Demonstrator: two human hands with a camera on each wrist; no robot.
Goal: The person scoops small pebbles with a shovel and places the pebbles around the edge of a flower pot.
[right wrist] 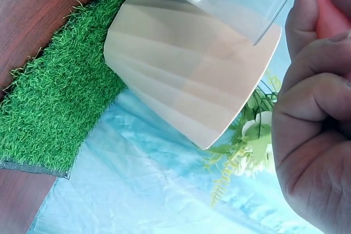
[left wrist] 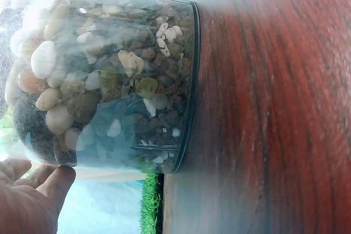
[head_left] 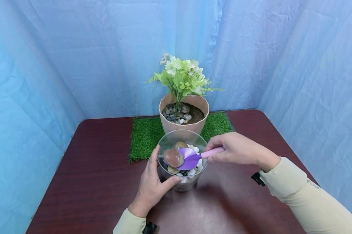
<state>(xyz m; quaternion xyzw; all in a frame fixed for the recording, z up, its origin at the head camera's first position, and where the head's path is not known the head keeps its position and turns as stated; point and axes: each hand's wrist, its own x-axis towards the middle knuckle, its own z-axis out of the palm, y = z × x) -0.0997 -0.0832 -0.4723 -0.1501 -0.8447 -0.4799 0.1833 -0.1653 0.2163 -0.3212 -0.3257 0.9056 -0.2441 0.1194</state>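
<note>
My right hand [head_left: 237, 149] grips the pink handle [head_left: 212, 152] of a small purple trowel [head_left: 190, 159] from the right. Its blade lies over the mouth of a clear container [left wrist: 189, 80]. A smooth reddish-brown stone [head_left: 173, 158] overlaps the blade's tip on the left. With thumb and fingers spread around the container's left side, my left hand [head_left: 154, 183] holds it near the rim. Through the clear wall, pebbles [left wrist: 44, 58] of white, tan and grey show above finer brown gravel [left wrist: 175, 61]. Another brown stone [head_left: 180, 145] sits at the back inside.
Just behind the container stands a pale pink pot [head_left: 183, 126] with dark soil, stones and a white-flowered plant [head_left: 183, 76]. The pot is on a green turf mat [head_left: 145, 136]. A dark red wooden table [head_left: 100, 169] carries everything; blue curtains [head_left: 106, 58] enclose it.
</note>
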